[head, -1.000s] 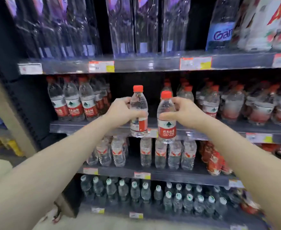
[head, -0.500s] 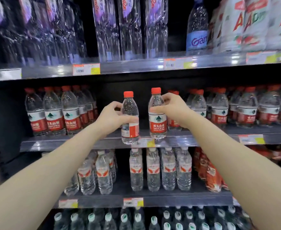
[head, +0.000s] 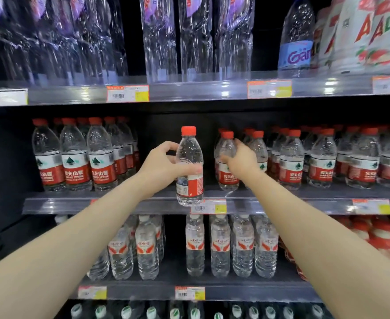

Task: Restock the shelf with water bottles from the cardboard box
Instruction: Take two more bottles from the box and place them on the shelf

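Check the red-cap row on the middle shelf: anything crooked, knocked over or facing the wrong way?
One thing: the bottle in the left hand is turned sideways, its label seam and small print facing out, unlike the shelved bottles showing their logos. It sits in front of the shelf edge. The right hand grips an upright bottle. Nothing fallen or spilled.

left hand [head: 164, 168] grips red-capped bottle [head: 189, 166] upright | right hand [head: 241, 158] on second bottle [head: 226, 157], standing on shelf [head: 120, 204]
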### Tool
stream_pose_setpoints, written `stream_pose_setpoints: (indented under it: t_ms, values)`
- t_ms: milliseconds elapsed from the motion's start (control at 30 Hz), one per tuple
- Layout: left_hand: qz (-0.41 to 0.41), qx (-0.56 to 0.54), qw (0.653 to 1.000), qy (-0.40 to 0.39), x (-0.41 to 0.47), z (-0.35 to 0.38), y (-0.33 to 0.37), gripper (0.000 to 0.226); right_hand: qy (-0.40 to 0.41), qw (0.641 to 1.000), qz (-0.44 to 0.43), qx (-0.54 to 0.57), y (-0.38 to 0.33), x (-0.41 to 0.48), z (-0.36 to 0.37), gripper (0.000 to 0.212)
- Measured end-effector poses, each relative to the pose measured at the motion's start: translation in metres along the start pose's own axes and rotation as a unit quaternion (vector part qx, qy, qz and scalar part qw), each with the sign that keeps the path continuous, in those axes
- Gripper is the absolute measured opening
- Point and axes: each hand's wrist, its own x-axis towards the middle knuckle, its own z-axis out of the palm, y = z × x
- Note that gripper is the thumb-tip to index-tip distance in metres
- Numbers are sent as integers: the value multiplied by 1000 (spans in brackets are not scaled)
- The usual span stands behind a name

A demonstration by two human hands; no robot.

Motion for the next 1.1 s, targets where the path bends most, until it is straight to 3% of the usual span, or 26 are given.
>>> stream_pose_setpoints:
  t_ms: [167, 267, 333, 467, 633, 933, 1100]
  values:
    - [6, -1, 1000, 18, 0, 0, -12, 56, 74, 997, -35, -11, 18, -16, 19, 54]
    - [8, -7, 999, 31, 4, 0, -18, 56, 96, 992, -69, -39, 27, -26, 30, 73]
    - [9, -14, 999, 34, 7, 0, -20, 57, 108, 991, -52, -56, 31, -29, 33, 74]
    - [14, -18, 999, 41, 14, 2, -21, 57, 121, 988, -26, -95, 35, -27, 34, 44]
    - [17, -22, 999, 43, 21, 3, -23, 56, 130, 983, -21, -127, 33, -27, 37, 64]
    - [53, 10, 998, 23, 41, 11, -12, 60, 119, 983, -12, -143, 30, -33, 32, 50]
    - [54, 11, 998, 24, 67, 21, -23, 67, 188, 967, -124, -121, 17, -51, 28, 28]
